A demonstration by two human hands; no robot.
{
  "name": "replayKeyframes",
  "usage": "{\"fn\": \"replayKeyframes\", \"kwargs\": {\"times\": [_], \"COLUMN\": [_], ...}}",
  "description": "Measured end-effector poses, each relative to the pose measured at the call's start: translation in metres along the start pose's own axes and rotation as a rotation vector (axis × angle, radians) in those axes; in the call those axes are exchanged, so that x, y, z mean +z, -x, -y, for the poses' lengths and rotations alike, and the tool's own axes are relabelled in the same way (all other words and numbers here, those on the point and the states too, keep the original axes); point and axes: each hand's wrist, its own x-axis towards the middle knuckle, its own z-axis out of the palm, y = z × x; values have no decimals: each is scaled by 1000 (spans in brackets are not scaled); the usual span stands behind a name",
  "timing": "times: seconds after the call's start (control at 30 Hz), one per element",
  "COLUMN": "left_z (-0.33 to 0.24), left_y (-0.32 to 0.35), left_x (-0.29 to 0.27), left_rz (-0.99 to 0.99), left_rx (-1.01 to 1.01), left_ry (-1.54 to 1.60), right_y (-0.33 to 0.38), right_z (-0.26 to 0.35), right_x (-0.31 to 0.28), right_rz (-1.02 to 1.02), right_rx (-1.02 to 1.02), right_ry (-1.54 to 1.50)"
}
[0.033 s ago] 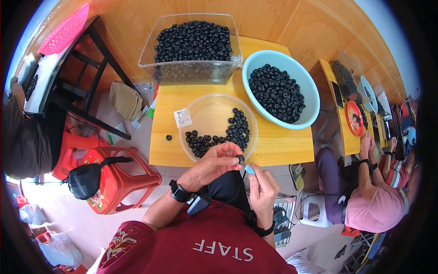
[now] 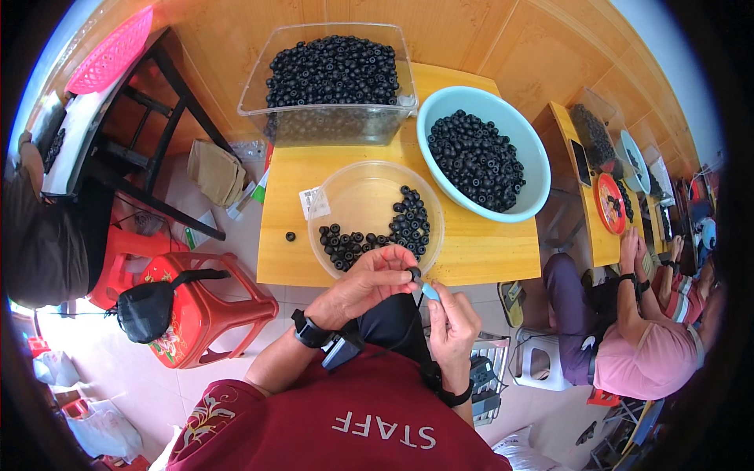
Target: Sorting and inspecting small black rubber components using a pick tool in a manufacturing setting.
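My left hand [image 2: 375,281] pinches one small black ring-shaped piece [image 2: 414,274] between thumb and fingertips, just over the table's near edge. In my right hand [image 2: 454,323] is a small tool with a light-blue handle [image 2: 430,291], its tip against that piece. What the tip looks like is hidden. Beyond my hands lies a shallow round clear tray [image 2: 345,174], with several similar black pieces [image 2: 412,224] along its right and near sides. One loose black piece [image 2: 290,236] rests on the wooden table [image 2: 479,255] left of the tray.
A clear rectangular bin [image 2: 330,129] heaped with black pieces stands at the back, beside a light-blue basin [image 2: 536,188] of more pieces. A red stool [image 2: 251,314] bears a black bag [image 2: 148,310] at left. To the right, a person in pink [image 2: 648,357] works at another table.
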Motion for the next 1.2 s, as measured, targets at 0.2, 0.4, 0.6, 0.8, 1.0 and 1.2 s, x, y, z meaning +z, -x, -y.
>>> {"fn": "replayKeyframes", "kwargs": {"times": [0.2, 0.4, 0.6, 0.8, 1.0, 1.2], "left_z": [-1, 0, -1, -4, -3, 1], "left_y": [-5, -4, -3, -1, -1, 0], "left_x": [-1, 0, 5, 6, 3, 1], "left_rz": [23, 9, 5, -69, -101, -107], "left_rx": [5, 3, 11, 18, 29, 3], "left_ry": [29, 43, 31, 20, -5, 96], "right_y": [-6, -6, -5, -6, -6, -6], "right_z": [-2, -2, -6, -14, -11, -11], "right_x": [1, 1, 5, 18, 21, 21], "right_rz": [7, 18, -25, -64, -79, -66], "right_rx": [-10, 7, -25, -66, -32, -17], "right_ry": [10, 7, -11, -7, 5, -5]}}
